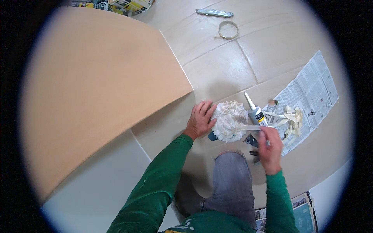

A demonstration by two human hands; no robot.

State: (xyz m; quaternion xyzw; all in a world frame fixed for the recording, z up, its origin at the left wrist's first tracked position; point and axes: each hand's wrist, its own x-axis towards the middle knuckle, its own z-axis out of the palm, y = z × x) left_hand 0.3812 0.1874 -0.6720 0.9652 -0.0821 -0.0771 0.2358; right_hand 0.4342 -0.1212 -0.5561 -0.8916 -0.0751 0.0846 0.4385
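While the person kneels on the tiled floor (pixel 233 66), the left hand (pixel 201 119) lies flat, fingers spread, against the side of a crumpled white bundle of paper or plastic (pixel 229 121) resting on the floor just ahead of the grey-trousered knee (pixel 230 174). The right hand (pixel 269 145) is closed on a pale strip of tape (pixel 252 127) that runs to the bundle. Just beside it stands a sealant cartridge (pixel 254 112), its nozzle tilted away. Tangled used tape (pixel 292 118) lies on a spread newspaper (pixel 311 93) to the right. Farther off sit a tape roll (pixel 228 29) and a utility knife (pixel 214 13). A large tan board (pixel 93 89) covers the floor's left side.
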